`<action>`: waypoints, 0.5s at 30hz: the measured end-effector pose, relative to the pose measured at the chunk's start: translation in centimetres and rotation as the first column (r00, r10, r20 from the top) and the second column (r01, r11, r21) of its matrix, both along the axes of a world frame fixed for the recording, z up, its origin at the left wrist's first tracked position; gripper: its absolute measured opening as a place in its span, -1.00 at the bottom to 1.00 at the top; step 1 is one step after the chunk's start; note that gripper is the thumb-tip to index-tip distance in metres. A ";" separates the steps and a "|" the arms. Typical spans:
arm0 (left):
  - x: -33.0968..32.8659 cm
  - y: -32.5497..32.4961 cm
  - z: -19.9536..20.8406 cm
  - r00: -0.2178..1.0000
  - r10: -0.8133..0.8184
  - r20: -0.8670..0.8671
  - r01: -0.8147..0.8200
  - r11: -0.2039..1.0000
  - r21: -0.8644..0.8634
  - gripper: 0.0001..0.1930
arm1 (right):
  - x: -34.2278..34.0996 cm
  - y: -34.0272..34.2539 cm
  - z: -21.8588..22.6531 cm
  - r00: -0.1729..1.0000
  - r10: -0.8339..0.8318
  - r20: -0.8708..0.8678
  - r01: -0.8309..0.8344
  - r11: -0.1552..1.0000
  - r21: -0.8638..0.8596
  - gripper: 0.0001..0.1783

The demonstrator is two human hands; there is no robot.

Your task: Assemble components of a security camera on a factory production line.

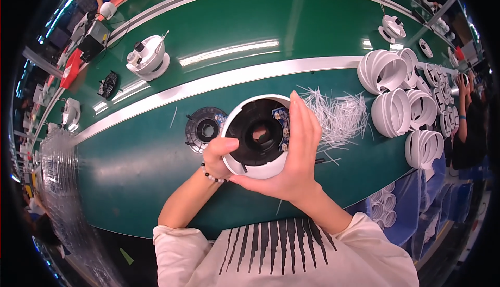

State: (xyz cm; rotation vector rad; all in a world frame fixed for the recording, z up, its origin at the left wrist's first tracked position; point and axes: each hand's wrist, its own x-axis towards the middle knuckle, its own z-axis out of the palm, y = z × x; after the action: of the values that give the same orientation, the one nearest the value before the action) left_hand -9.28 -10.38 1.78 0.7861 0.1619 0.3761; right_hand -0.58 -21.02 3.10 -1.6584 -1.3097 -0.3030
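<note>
I can see both hands around one white bowl, in the middle, over the green table. The left hand holds the left, near side, with its thumb over the edge. The right hand holds the right side, its fingers long and flat up the wall and its thumb along the near side. So both are full, holding the same bowl. The fingers under it are hidden, so I cannot tell how tight the grip is.

The open side faces the person, and that seems good, since the black part inside shows well. I think the trick is to keep the bowl steady and push the same on both sides, so the part sits flat. The blue board at the right inside looks easy to hurt, so I would keep fingers on the edge and off it. The left thumb is close to the black part, so it should press softly.

A black ring lies just to the left, so the bowl should not bump it. The thin white sticks lie to the right; best keep them out of the bowl.
</note>
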 end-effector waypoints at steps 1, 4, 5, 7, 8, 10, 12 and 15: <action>0.1 0.1 0.3 1.000 0.000 0.006 0.000 0.999 0.034 -0.24 | 0.2 0.0 0.1 1.000 0.015 -0.004 -0.015 1.000 -0.017 0.26; 0.4 0.0 0.4 0.995 0.098 -0.002 -0.098 0.994 -0.051 -0.32 | 1.1 0.0 0.1 0.981 0.142 -0.134 -0.148 0.988 -0.034 0.34; 0.5 -0.1 0.7 0.980 0.186 -0.072 -0.192 0.978 -0.081 -0.39 | 1.6 0.0 0.0 0.956 0.202 -0.213 -0.209 0.978 -0.012 0.36; 1.0 0.7 0.9 0.970 0.230 -0.076 -0.238 0.961 -0.137 -0.48 | 3.0 -0.1 -0.9 0.802 0.326 -0.500 -0.303 0.944 0.129 0.32; 0.9 1.0 0.5 0.970 0.231 -0.072 -0.236 0.970 -0.064 -0.50 | 3.3 -0.6 -1.0 0.619 0.335 -0.711 -0.297 0.937 0.182 0.26; 0.9 0.5 0.9 0.940 0.330 -0.089 -0.328 0.944 0.042 -0.51 | 3.6 -1.5 -1.4 0.334 0.426 -0.841 -0.295 0.894 0.336 -0.11; 0.9 0.7 0.8 0.942 0.332 -0.048 -0.330 0.943 0.045 -0.51 | 4.6 -2.6 -1.6 -0.022 0.490 -0.871 -0.375 0.804 0.462 -0.52; 1.2 0.3 1.4 0.956 0.293 -0.019 -0.292 0.956 0.031 -0.56 | 4.7 -3.2 -2.0 0.050 0.496 -0.867 -0.367 0.817 0.446 -0.61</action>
State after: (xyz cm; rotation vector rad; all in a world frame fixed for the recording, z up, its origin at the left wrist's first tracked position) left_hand -8.03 -10.11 3.22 0.7957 0.2973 0.6507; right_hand 4.14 -24.17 1.10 -0.8369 -0.6223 0.9796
